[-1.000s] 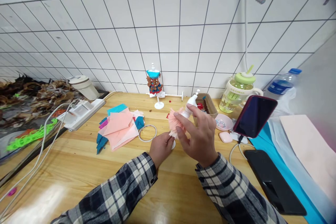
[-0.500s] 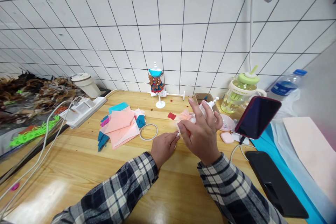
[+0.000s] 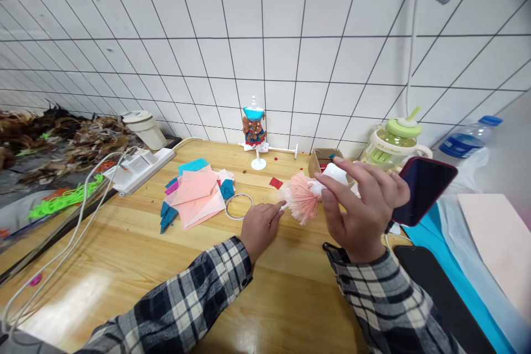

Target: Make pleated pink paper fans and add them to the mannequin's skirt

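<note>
My left hand (image 3: 260, 228) pinches the thin white stem of a miniature dress form (image 3: 337, 173), which lies tilted above the table. Round the form's lower part fans a pleated pink paper skirt (image 3: 303, 198). My right hand (image 3: 360, 208) is beside the white torso with its fingers stretched and thumb apart; it hides the far end of the form. Whether the right fingers touch the torso I cannot tell. A small red paper square (image 3: 276, 183) and a white ring (image 3: 239, 207) lie near my left hand.
Against the tiled wall stands a second dress form (image 3: 254, 127) in blue, brown and red. Pink and blue paper scraps (image 3: 197, 191) lie left. At the right are a propped phone (image 3: 427, 188), a dark phone (image 3: 440, 287) and a green-lidded bottle (image 3: 392, 144). A power strip (image 3: 141, 170) sits left.
My right hand has moved right, off the pink skirt, which now shows more fully. My left hand keeps its pinch on the stem. The view has shifted slightly.
</note>
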Tool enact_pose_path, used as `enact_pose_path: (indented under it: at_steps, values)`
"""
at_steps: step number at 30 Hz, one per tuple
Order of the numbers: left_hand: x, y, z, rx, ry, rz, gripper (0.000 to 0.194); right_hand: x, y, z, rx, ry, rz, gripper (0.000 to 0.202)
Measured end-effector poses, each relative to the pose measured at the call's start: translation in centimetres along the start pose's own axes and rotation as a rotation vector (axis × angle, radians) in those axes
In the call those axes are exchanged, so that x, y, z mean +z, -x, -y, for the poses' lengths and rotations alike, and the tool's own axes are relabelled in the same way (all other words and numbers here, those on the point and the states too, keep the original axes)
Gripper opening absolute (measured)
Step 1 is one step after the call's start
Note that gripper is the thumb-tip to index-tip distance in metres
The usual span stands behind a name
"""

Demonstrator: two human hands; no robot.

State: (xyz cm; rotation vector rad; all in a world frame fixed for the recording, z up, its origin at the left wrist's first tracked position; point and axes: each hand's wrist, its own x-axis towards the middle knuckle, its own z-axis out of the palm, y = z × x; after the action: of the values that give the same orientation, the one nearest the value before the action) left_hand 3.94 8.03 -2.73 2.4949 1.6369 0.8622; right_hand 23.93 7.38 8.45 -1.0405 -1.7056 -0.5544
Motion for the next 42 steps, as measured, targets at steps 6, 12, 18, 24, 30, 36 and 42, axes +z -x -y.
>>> enact_pose_path:
  at_steps: [6, 12, 18, 24, 30, 36, 42]
  values:
    - [-0.4, 0.0, -0.1, 0.072, -0.050, -0.010, 0.031, 1.5, 0.0, 0.9, -0.029, 0.100, 0.266, 0.016]
    - [-0.8, -0.1, -0.2, 0.112, -0.135, 0.001, 0.030, 2.2, 0.7, 0.8, -0.030, 0.137, 0.421, 0.018]
    - [-0.7, -0.2, 0.0, 0.114, -0.145, -0.036, 0.028, 2.0, 0.3, 1.2, 0.050, 0.160, 0.411, 0.037]
    - [-0.6, -0.2, 0.3, 0.124, -0.168, -0.055, 0.027, 1.8, 0.5, 1.2, 0.082, 0.208, 0.437, 0.024]
    - [-0.6, -0.3, 0.4, 0.105, -0.094, -0.043, 0.027, 1.4, 0.0, 1.6, 0.054, 0.144, 0.403, 0.029]
    - [-0.5, -0.4, 1.3, -0.063, 0.085, -0.049, 0.029, -0.6, -1.0, 1.8, 0.028, 0.035, 0.068, 0.036]
    - [-0.3, -0.3, 1.8, -0.202, 0.214, -0.057, 0.035, -1.1, -1.3, 1.2, 0.028, 0.038, -0.003, 0.032]
